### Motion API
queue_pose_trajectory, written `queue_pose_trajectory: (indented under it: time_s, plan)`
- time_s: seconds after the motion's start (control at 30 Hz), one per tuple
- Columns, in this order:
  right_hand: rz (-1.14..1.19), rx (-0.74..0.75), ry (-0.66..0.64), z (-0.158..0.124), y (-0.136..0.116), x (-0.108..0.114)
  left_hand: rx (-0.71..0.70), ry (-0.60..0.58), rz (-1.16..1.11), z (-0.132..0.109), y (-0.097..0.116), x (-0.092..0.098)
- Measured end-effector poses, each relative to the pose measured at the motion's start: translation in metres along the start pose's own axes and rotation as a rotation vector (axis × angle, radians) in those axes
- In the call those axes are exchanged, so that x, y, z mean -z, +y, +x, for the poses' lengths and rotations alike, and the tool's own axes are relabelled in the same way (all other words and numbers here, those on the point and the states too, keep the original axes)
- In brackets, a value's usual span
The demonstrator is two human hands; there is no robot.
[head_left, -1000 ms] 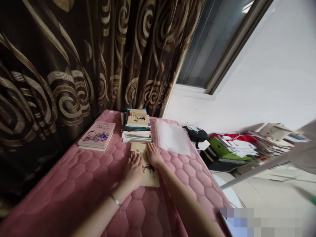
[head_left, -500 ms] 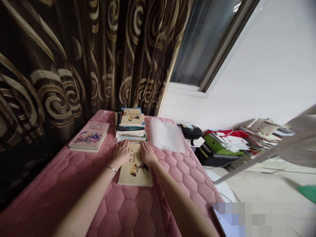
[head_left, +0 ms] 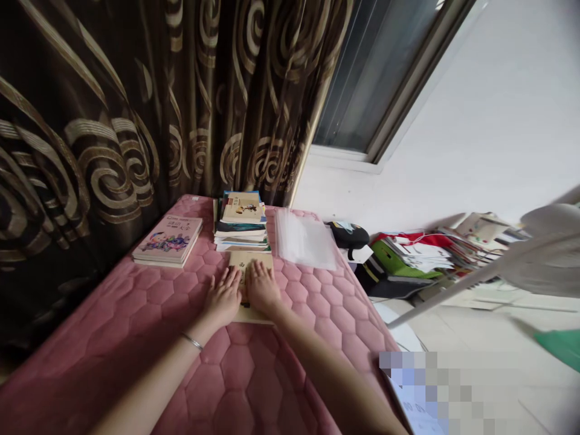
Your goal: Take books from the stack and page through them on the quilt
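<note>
A cream-coloured book [head_left: 254, 314] with dark Chinese characters on its cover lies flat on the pink quilted mattress [head_left: 244, 374]. My left hand [head_left: 224, 296] rests palm down, fingers stretched, over its left edge. Flat on the cover's right half is my right hand [head_left: 263, 287], fingers extended. Much of the cover's picture is hidden under both hands. Just beyond the book stands a stack of books and booklets [head_left: 241, 232], topped by a similar cream one. To the left sits a small pile of pink-covered books [head_left: 168, 241]. Clear plastic sheets [head_left: 306, 241] lie right of the stack.
A dark patterned curtain [head_left: 181, 90] hangs behind the mattress on the left. Beyond the right edge are a black case [head_left: 348, 235], a green item with papers [head_left: 399, 257] and a white fan [head_left: 539, 254]. A partly blurred screen [head_left: 408, 393] shows at lower right.
Both hands have slid toward me over the book, and the right has moved inward across the cover, hiding more of the picture. The view has shifted slightly.
</note>
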State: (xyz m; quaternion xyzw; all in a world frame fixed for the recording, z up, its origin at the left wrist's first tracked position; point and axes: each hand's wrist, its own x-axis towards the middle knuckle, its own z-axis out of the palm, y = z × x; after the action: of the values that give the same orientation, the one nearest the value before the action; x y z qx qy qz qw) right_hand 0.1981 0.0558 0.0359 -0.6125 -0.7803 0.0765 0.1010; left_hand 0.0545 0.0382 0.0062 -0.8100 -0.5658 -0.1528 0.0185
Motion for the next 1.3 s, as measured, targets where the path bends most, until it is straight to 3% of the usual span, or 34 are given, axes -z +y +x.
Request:
queue_pose_trajectory:
  time_s: [0.13, 0.27, 0.43, 0.57, 0.73, 0.9, 1.1, 1.3]
  plan:
    - [0.033, 0.021, 0.052, -0.047, -0.011, -0.007, 0.012, -0.005, -0.011, 0.002, 0.001, 0.002]
    - [0.09, -0.082, 0.024, -0.069, 0.015, 0.0, 0.043, -0.032, -0.051, 0.002, 0.002, 0.007]
    - [0.211, -0.058, -0.004, -0.074, 0.044, 0.005, 0.099, -0.06, -0.058, -0.007, -0.016, 0.015]
    - [0.308, -0.001, 0.085, -0.075, 0.049, 0.002, 0.106, -0.055, -0.058, -0.023, -0.032, 0.024]
    - [0.47, -0.009, 0.205, -0.077, 0.051, -0.001, -0.038, 0.008, -0.198, -0.044, -0.021, 0.031]
    - [0.557, -0.088, 0.176, -0.076, 0.061, -0.004, -0.168, 0.069, -0.318, -0.052, -0.008, 0.029]
    - [0.739, -0.041, 0.186, -0.081, 0.08, -0.001, -0.175, 0.039, -0.478, -0.051, -0.028, 0.027]
    - [0.66, 0.006, 0.137, -0.086, 0.078, 0.014, -0.137, -0.01, -0.582, -0.049, -0.039, 0.029]
